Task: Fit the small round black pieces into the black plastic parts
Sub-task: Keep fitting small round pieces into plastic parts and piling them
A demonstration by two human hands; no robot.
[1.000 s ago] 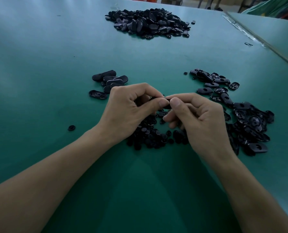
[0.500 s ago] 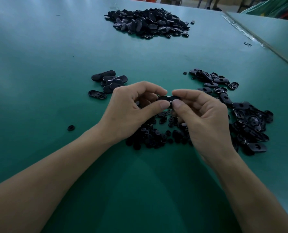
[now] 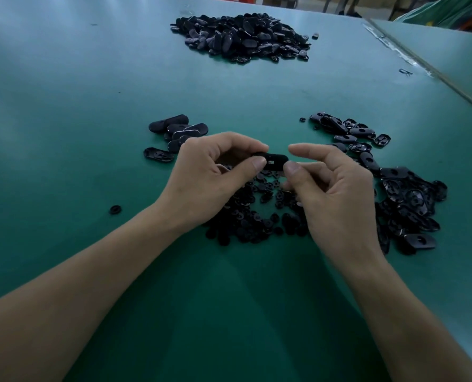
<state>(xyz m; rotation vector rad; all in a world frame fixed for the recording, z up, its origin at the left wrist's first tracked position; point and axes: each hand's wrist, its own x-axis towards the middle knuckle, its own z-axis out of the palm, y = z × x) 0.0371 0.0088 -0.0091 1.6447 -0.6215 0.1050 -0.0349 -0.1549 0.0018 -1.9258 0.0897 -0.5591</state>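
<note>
Black part (image 3: 274,161) juts rightward from left grip (image 3: 207,183).

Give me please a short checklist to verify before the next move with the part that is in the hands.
1. Part is held firmly: the left hand pinches the part at its left end. Ok.
2. Round piece is seated in the part: its face is too dark. Cannot tell.
3. Right hand is free: its forefinger is off the part, but the curled fingers hide the palm. Cannot tell.
4. Round pieces are in reach: a pile lies under the hands. Ok.
5. More parts are ready: a heap lies beside the right hand. Ok.
</note>
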